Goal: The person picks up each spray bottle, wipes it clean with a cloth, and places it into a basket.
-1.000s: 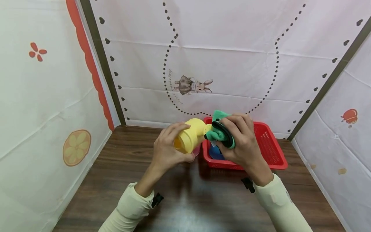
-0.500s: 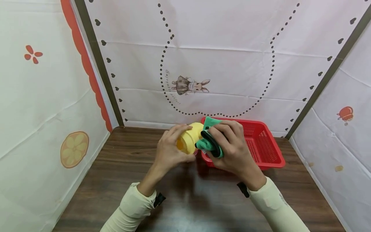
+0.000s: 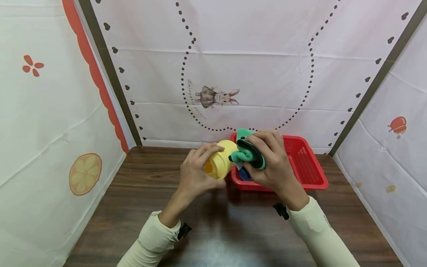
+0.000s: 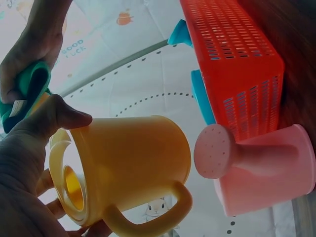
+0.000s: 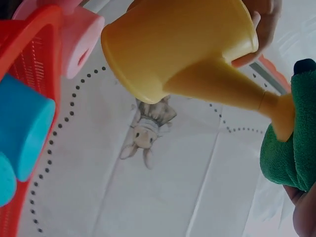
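Observation:
A yellow toy watering can (image 3: 223,159) is held up over the table in my left hand (image 3: 193,172), which grips it around its open top end. Its handle (image 4: 148,219) shows in the left wrist view. My right hand (image 3: 275,161) holds a bunched green cloth (image 3: 245,155) with a dark edge. In the right wrist view the cloth (image 5: 279,165) lies against the sprinkler head (image 5: 282,116) at the tip of the spout, covering part of it. A pink watering can (image 4: 266,170) stands below the yellow one, beside the red basket (image 3: 308,167).
Inside the basket is a blue watering can (image 5: 24,126), mostly hidden under my right hand in the head view. The dark wooden table (image 3: 140,207) meets white printed sheets (image 3: 267,74) at the back and both sides.
My right hand and the cloth dipped down and left over the spout, then came back up slightly right. The yellow watering can shifted a little; my left hand keeps its grip.

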Tool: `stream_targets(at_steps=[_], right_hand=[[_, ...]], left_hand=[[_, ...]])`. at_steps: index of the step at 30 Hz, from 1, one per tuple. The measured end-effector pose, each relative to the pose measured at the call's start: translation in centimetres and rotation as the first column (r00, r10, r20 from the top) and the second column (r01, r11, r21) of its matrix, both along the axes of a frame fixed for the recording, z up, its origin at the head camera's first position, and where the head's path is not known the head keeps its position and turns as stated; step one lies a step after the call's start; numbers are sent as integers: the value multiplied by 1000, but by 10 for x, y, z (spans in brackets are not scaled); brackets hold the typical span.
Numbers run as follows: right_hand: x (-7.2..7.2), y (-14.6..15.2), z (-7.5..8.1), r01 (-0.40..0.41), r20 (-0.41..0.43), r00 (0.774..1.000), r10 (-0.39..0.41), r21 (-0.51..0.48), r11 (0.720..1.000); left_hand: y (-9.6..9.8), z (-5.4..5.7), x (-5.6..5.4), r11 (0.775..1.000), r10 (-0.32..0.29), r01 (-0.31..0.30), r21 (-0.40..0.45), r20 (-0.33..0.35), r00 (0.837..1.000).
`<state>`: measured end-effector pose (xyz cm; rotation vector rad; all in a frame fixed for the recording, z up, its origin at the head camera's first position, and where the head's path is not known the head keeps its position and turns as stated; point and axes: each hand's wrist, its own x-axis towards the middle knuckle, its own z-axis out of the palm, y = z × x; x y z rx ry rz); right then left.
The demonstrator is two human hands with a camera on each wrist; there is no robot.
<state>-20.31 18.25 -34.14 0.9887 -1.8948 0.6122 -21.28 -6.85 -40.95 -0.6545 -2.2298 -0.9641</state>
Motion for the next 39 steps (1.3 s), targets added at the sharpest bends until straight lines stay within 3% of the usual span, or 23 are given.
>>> stream_targets(at_steps=[8,14,19,24,28,32,35,39], right_hand=[[-1,20,-9,42,77,996,-35,-86,995],[3,47,-9,59,59,997,-48,-197,979],[9,87,-1,151,56,989,-140,-347,926],[16,120,5,279,64,958,-281,-445,851],[23,143,9,377,85,918,-388,-489,786],[28,163,9,452,121,880,-459,-510,732],[31,175,6,490,148,861,-488,-499,714],[34,183,0,510,162,850,-501,-494,705]], left_hand=[[4,0,-4,1000,-2,0,25,50,999],[21,9,-12,994,-95,87,62,140,986],[45,28,-18,983,-177,164,87,176,968],[76,55,-31,969,-248,248,17,147,958],[106,74,-44,936,-325,343,-76,176,929],[141,86,-62,881,-362,417,-223,251,898],[169,84,-79,841,-369,457,-290,311,876],[198,68,-97,808,-368,496,-319,385,847]])
